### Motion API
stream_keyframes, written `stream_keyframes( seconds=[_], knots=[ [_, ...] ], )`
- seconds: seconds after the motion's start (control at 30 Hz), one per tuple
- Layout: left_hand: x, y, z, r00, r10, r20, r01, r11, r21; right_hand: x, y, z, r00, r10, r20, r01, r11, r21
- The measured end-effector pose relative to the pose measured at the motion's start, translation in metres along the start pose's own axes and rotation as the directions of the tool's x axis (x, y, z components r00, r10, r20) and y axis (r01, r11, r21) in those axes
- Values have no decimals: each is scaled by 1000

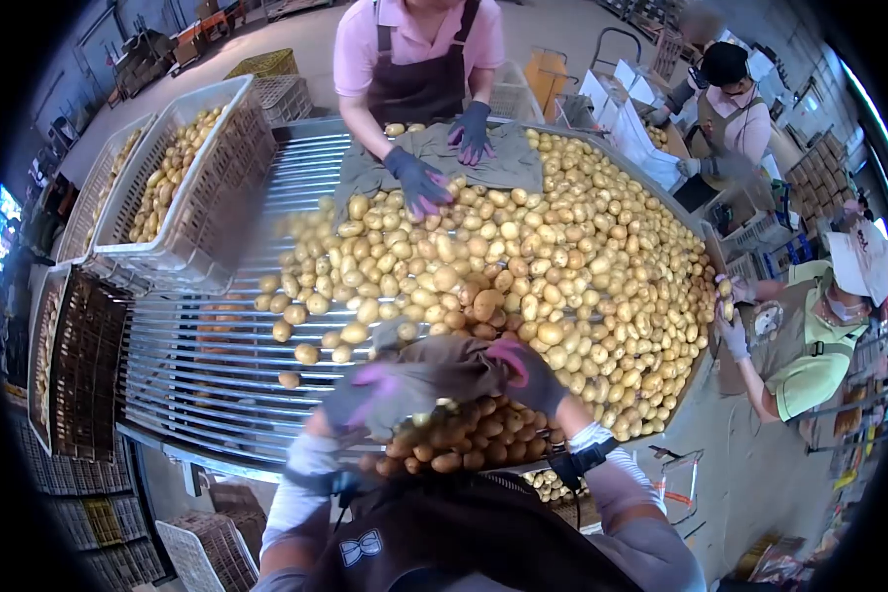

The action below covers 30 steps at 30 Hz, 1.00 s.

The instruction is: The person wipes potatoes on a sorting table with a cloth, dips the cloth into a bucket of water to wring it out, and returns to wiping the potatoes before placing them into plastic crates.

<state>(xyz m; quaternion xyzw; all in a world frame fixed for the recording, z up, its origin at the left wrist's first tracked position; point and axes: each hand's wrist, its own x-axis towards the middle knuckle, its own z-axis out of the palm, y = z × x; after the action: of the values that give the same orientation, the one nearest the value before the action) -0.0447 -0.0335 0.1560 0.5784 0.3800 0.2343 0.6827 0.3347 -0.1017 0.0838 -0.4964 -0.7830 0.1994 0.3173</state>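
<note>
A big heap of yellow potatoes (523,266) covers a metal roller table (207,365). My left hand (370,395), in a purple-grey glove, and my right hand (528,373), also gloved, both grip a brown-grey cloth (444,360) that lies over the potatoes at the table's near edge. Potatoes (454,439) are bunched under and in front of the cloth, against my apron. Both hands are blurred by motion.
Across the table a person in a pink shirt presses gloved hands (419,183) on another grey cloth (434,153). Two more people stand at the right. White crates (183,168) of potatoes sit at the left, dark crates (79,365) below them.
</note>
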Motion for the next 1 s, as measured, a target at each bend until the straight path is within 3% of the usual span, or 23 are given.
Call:
stream_keyframes(
  seconds=[0.03,0.07,0.1,0.17,0.2,0.27,0.33,0.37,0.4,0.47,0.67,0.73,0.8,0.87,0.9,0.97,1.0],
  knots=[
    [-13,9,-27,992,96,-77,-84,986,147,-9,9,1,988,84,-127,-82,996,24],
    [-34,22,-42,979,81,-186,-91,995,-48,-14,14,2,954,168,-247,-158,986,58],
    [-46,-21,-81,924,314,-219,-242,922,304,-7,5,-11,875,458,-155,-412,874,259],
    [-64,-41,-88,857,327,-399,-22,796,605,-7,39,3,829,509,-232,-472,859,197],
    [-64,-61,-85,853,318,-413,95,685,723,-4,52,9,779,543,-313,-529,837,136],
    [-62,-107,-72,861,303,-409,226,493,841,22,51,14,783,550,-291,-543,832,111],
    [-58,-128,-40,869,294,-398,262,409,874,42,66,32,837,513,-191,-545,813,-205],
    [-58,-130,-29,869,288,-401,274,394,877,49,63,43,860,439,-260,-510,757,-407],
    [-58,-132,-25,872,283,-400,280,382,881,55,62,48,862,440,-251,-506,759,-409],
    [-65,-132,-23,869,284,-406,280,394,875,75,64,50,730,659,-182,-668,631,-393],
    [-69,-119,-10,875,322,-361,213,413,885,70,56,31,814,579,-39,-553,753,-355],
    [-53,-104,2,884,345,-315,157,416,896,61,54,30,758,651,-43,-652,756,-60],
    [-38,-85,18,892,368,-263,94,417,904,46,45,44,799,590,-119,-592,806,21],
    [-22,-66,34,902,378,-210,40,411,911,39,9,53,844,525,-107,-486,834,261],
    [-16,-57,41,908,377,-184,13,412,911,37,-13,55,847,521,-106,-482,836,264],
    [-11,-45,53,927,350,-135,-22,411,911,33,-57,61,942,272,-196,-222,944,243],
    [-9,-39,59,936,333,-113,-37,412,910,33,-69,68,942,276,-192,-224,941,253]
  ],
)
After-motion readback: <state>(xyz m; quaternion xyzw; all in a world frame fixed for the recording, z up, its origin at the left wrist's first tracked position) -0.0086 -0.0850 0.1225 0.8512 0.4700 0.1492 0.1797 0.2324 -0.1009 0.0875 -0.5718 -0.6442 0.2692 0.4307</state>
